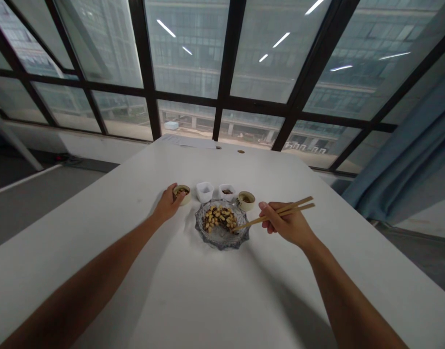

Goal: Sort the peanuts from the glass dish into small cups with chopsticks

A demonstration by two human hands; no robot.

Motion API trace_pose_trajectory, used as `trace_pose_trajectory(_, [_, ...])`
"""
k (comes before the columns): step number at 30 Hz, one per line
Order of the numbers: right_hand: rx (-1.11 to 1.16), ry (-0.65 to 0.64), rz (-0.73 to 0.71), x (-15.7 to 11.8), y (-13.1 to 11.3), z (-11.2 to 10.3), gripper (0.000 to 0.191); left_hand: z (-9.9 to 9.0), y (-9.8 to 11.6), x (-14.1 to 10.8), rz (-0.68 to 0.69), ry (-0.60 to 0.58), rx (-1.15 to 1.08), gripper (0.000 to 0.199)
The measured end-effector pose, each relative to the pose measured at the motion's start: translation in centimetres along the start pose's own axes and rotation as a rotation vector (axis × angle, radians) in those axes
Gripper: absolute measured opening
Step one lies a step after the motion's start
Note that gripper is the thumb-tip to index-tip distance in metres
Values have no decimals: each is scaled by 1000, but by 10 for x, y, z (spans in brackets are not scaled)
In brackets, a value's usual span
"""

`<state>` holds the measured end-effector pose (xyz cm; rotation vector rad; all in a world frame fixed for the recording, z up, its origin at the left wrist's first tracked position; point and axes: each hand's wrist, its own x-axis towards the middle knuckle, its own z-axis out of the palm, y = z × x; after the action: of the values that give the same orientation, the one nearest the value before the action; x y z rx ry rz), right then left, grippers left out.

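My left hand (168, 204) is wrapped round a small round cup (186, 198) with brownish bits inside, at the left of the row of containers. A pair of wooden chopsticks (292, 208) is gripped in my right hand (286, 224), right of the glass bowl. Their tips reach into the scalloped glass bowl (222, 242), among or beside yellowish nuts (215, 215) mixed with dark bits. Behind the bowl stand a white square dish (204, 192), a second white dish (227, 192) holding dark pieces, and another small round cup (246, 200) with something brownish in it.
The white table (193, 300) stretches to a row of dark-framed windows. Papers (188, 142) and two small round objects, one of them brownish (241, 151), lie at its far edge. A blue curtain (407, 145) hangs at the right.
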<state>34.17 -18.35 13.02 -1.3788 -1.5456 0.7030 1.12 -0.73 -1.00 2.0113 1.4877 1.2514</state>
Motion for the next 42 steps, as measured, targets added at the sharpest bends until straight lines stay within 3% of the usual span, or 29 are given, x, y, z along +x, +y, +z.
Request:
trace_pose_trajectory(7, [-112,-77,-67,-1,4,6,54,0,0,-2,8,-18,4,66])
trace_pose_trajectory(10, [-191,-138,-114,-4,-1,7,49,0,0,-2,-2,-24,-5,65])
trace_pose_trajectory(16, [-327,-136,-223,-10,-15,15,50,0,1,-1,5,-17,-3,65])
trace_pose_trajectory(33, [-408,-179,-71,-12,-17,9,49,2,-2,0,4,-35,-15,70])
trace_pose_trajectory(42, [-468,-124,-147,-10,-12,14,48,2,-4,0,9,-29,-11,69])
